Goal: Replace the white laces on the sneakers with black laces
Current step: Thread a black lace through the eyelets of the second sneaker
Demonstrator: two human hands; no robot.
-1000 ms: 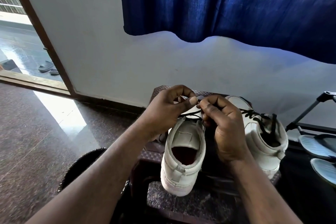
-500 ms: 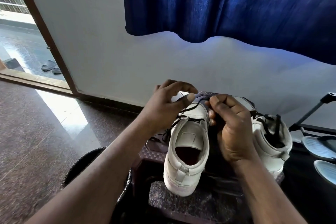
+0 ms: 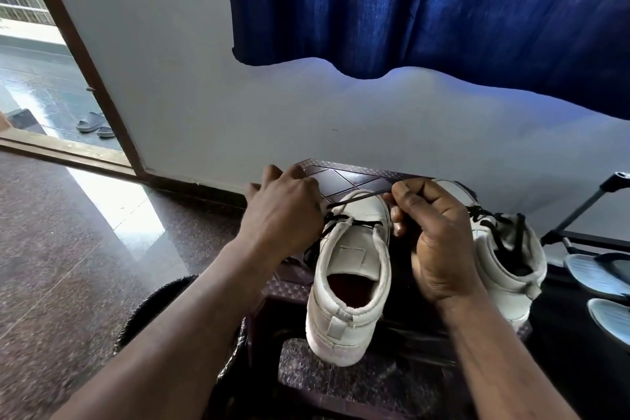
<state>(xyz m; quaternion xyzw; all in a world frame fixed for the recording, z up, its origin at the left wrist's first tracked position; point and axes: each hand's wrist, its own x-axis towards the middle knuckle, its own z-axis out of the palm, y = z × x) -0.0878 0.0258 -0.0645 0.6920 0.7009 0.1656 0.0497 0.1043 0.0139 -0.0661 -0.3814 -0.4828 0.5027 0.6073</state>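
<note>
Two white sneakers stand on a dark plastic stool (image 3: 344, 177). The left sneaker (image 3: 351, 269) has a black lace (image 3: 354, 199) through its lowest eyelets only. My right hand (image 3: 439, 235) pinches one end of that lace and holds it taut across the toe. My left hand (image 3: 286, 211) rests against the sneaker's left side near the eyelets, fingers spread over the stool; its fingertips are hidden. The right sneaker (image 3: 504, 259), partly behind my right hand, carries black lacing.
A white wall and a blue curtain (image 3: 426, 7) stand behind the stool. Pale sandals (image 3: 600, 280) and a black rack frame (image 3: 586, 211) are at the right. An open doorway (image 3: 44, 78) with slippers outside lies at the left; a dark mat (image 3: 160, 300) is on the stone floor.
My right hand drew the lace end out to the right until it went taut. My left hand let go of the lace and moved left, down beside the shoe.
</note>
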